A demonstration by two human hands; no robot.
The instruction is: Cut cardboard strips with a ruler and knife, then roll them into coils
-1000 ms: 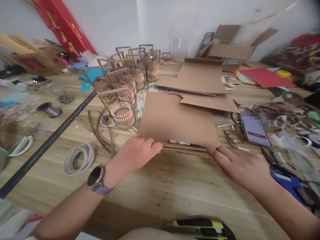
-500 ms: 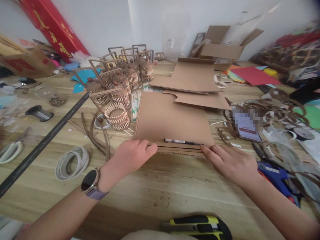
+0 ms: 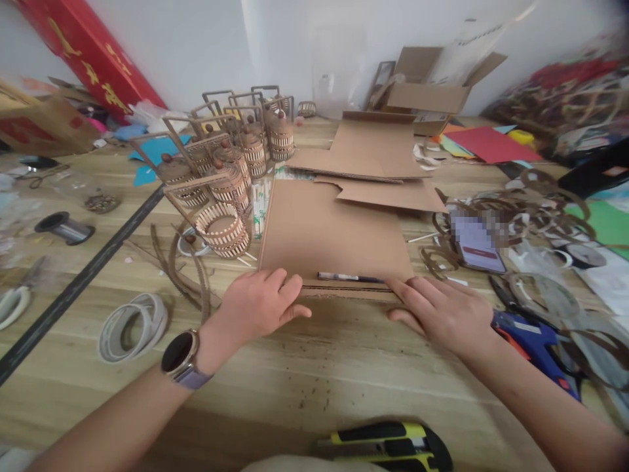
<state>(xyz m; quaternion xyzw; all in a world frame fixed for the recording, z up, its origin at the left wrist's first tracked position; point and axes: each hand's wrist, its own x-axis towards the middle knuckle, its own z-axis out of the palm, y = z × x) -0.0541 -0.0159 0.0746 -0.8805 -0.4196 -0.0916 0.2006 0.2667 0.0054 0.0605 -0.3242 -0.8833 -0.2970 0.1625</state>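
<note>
A brown cardboard sheet (image 3: 339, 229) lies in front of me, its corrugated edge towards me. My left hand (image 3: 259, 301) is at its near left corner, fingers bent over the top and the thumb sticking out in front of the edge. At the near right corner, my right hand (image 3: 437, 308) holds the edge the same way, thumb lower than the fingers. Between the hands a dark pen (image 3: 339, 277) rests on the sheet along the near edge, its right end by my right fingers. More cut cardboard pieces (image 3: 368, 147) overlap the sheet's far side.
Small woven baskets (image 3: 223, 229) with tall handles stand left of the sheet. Tape rolls (image 3: 132, 328) lie near my left wrist. A yellow-black utility knife (image 3: 388, 446) sits at the front. To the right are a phone (image 3: 476, 242), a blue glue gun (image 3: 533, 344) and brown strips.
Both thumbs have moved down, off the narrow strips at the near edge, which now shows as a thinner band. The view has shifted slightly.
</note>
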